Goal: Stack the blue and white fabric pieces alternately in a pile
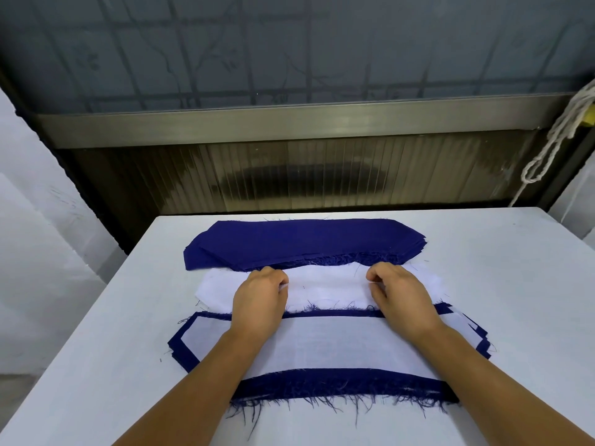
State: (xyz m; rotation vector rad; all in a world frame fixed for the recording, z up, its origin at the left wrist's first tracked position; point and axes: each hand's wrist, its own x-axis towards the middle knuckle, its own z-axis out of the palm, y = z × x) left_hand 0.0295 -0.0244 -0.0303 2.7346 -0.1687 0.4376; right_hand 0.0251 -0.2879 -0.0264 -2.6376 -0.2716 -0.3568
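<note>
Fingers of my left hand (259, 296) and right hand (401, 296) curl and pinch the white pieces (328, 284) in the middle of the table (515, 284). Blue pieces (302, 241) lie behind. Near me sits the mixed pile (338, 344), white on top.

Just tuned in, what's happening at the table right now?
A person is sorting cut fabric on a white table. Both the left hand and the right hand pinch the white pieces in the middle row. Beyond them lies a stack of blue pieces. Nearest the person sits the mixed pile, white on top with blue edges showing beneath.
</note>
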